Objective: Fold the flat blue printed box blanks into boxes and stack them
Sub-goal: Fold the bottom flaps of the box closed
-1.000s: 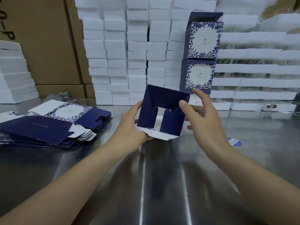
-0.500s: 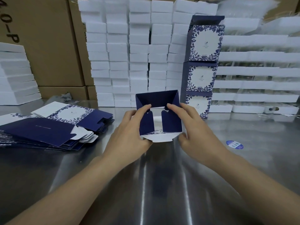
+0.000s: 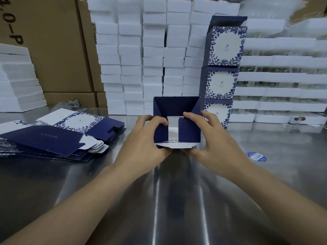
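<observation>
Navy-blue card fills the middle of a steel worktable (image 3: 159,200), where a person's two bare hands grip a half-formed box (image 3: 177,106) with its open end turned toward the camera; whether it rests on the steel or is held just clear of it cannot be told. The left hand (image 3: 139,138) curls its fingers over the left inner flap, thumb tucked beneath the near edge; the right hand (image 3: 217,138) mirrors it, fingers hooked over the right inner flap and thumb underneath. The two navy flaps lean inward with a narrow gap between them showing white card; a rounded white flap juts from the near lower edge, between the thumbs.

Just behind and to the right of the box stands a stack of three folded boxes (image 3: 224,46), upright, white panels framed in blue leaf print; the top one has its lid flap raised, and the lowest is partly hidden by the right hand. Flat blanks (image 3: 53,138) lie fanned in a loose pile at the left of the table, well apart from the hands.

White foam blocks (image 3: 141,59) rise in columns along the back; brown cartons (image 3: 56,50) stand at far left; pale trays (image 3: 283,76) are layered at right; a round blue sticker (image 3: 257,156) lies on the steel near the right wrist.
</observation>
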